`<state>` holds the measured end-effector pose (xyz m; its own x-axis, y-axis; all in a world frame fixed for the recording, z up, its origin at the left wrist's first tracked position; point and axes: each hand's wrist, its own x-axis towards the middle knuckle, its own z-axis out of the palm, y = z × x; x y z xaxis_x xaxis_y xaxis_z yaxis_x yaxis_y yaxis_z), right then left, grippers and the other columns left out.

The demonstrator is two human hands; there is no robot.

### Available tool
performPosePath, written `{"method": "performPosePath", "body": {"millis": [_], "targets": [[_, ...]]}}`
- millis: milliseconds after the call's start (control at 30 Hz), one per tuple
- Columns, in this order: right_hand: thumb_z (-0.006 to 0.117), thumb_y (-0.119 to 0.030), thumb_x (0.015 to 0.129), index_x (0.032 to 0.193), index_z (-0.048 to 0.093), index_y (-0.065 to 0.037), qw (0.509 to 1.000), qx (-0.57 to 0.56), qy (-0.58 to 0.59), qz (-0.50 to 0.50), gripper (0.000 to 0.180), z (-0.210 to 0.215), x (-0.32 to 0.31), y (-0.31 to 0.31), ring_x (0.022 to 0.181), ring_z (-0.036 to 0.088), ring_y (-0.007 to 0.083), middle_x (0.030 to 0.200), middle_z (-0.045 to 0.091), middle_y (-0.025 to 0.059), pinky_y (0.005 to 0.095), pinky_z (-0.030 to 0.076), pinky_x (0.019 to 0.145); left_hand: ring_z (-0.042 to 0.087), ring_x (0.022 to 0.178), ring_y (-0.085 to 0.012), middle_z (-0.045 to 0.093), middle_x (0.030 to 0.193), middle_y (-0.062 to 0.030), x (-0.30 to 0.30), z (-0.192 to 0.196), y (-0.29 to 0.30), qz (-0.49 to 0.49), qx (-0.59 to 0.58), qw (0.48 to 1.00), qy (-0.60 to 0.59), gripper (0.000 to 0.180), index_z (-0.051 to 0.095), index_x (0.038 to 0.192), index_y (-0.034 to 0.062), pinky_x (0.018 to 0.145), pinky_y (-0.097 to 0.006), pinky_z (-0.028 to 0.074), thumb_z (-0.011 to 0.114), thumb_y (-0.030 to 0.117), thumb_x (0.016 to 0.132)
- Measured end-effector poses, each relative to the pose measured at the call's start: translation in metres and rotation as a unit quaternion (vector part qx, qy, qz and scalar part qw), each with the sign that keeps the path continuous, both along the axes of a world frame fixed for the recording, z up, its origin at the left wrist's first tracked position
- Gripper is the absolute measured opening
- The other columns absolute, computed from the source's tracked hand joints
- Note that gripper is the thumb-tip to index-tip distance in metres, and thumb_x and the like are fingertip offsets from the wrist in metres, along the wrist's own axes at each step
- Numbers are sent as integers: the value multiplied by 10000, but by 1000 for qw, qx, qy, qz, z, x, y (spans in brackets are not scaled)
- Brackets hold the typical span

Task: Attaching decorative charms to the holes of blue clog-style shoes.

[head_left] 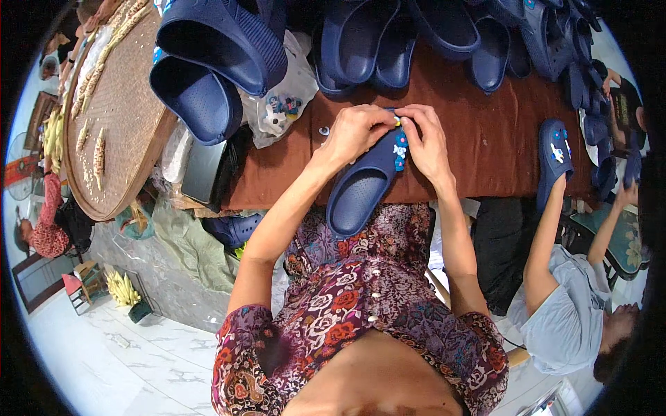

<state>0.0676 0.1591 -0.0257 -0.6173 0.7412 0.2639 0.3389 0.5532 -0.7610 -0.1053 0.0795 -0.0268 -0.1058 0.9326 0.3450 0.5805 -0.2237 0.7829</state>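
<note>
Hands meet on a navy clog (361,184); left hand (355,132) and right hand (427,142) pinch a small yellow charm (397,120) at its toe.

A clog (364,182) lies on the table (485,149), more clogs (388,41) behind.

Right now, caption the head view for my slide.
Both hands, left hand and right hand, press a small charm onto a navy clog at a brown table.
</note>
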Motion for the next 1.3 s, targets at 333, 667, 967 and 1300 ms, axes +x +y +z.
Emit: {"method": "performPosePath", "body": {"millis": [333, 667, 967, 1300], "targets": [[702, -200, 869, 1110, 666, -59, 990, -136, 7, 34, 282, -14, -1, 23, 1082, 577, 234, 1090, 605, 119, 348, 456, 935, 685, 889, -299, 722, 923, -120, 1, 4, -4, 42, -46, 997, -40, 198, 728, 981, 56, 797, -376, 540, 744, 86, 787], [692, -135, 828, 1186, 603, -13, 901, -426, 46, 65, 388, -13, -10, 34, 871, 604, 113, 970, 654, 47, 244, 487, 784, 664, 959, -143, 714, 974, -70, 0, -9, 1, 62, -111, 978, -168, 264, 629, 1007, 6, 865, -298, 528, 766, 26, 782], [714, -206, 772, 1132, 647, -59, 939, -341, 14, 33, 395, -35, -14, 30, 932, 595, 179, 1065, 572, 110, 304, 491, 812, 632, 1000, -146, 688, 1032, -57, -1, -22, 5, 47, -125, 964, -230, 260, 635, 1050, 11, 907, -300, 486, 726, 32, 807], [684, -197, 804, 1151, 664, -51, 927, -368, 18, 68, 376, -28, -12, 34, 940, 596, 174, 1073, 567, 97, 291, 488, 830, 631, 927, -127, 687, 998, -64, 5, -2, -17, 116, -59, 957, -261, 213, 642, 1053, 1, 845, -276, 498, 692, 47, 851]]}}
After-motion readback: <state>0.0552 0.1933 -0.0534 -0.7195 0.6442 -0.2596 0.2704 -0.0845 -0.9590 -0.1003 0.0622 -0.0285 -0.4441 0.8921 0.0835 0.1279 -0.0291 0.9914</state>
